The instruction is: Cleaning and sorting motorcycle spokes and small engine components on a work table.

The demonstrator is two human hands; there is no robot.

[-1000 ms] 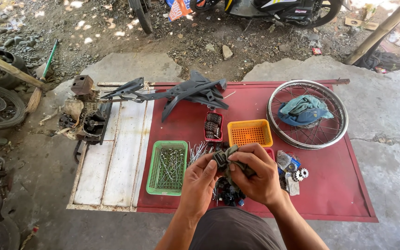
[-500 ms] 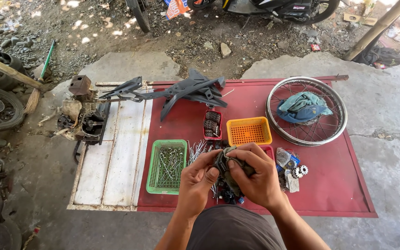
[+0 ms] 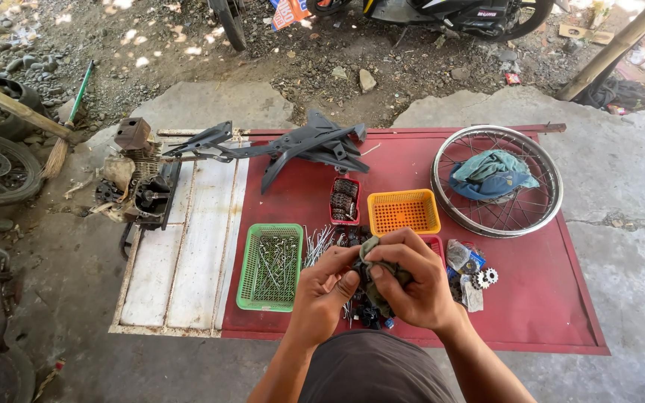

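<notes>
- Head view, lower centre of the frame: holding a small dark metal part (image 3: pixel 358 270) between both hands, raised just above the red panel (image 3: pixel 546 298), likely so as to keep it close to the eyes.
- Right hand (image 3: pixel 412 280) clenching a dirty olive rag (image 3: pixel 384 263) over the part, fingers wrapped round both; seemingly pressing cloth against metal.
- Left hand (image 3: pixel 326 291) pinching the part's other end, grip closed on it, apparently steadying it against the rag.
- Just left of the hands: green basket (image 3: pixel 272 267) holding thin metal rods or spokes, more loose ones (image 3: pixel 319 242) lying beside it, kept within reach.
- Above the hands: orange basket (image 3: pixel 404 211) and small red tray (image 3: pixel 345 200) of dark parts, seemingly sorted by kind.
- Right of the hands: small sprockets (image 3: pixel 484 278) and plastic bags lying on the panel.
- Upper right: spoked wheel rim (image 3: pixel 496 181) lying flat, a blue cloth (image 3: pixel 493 174) resting inside.
- Upper centre: black frame piece (image 3: pixel 304 143) spanning the panel and white board (image 3: pixel 188 246).
- Left: engine block (image 3: pixel 132 175) sitting at the board's edge.
</notes>
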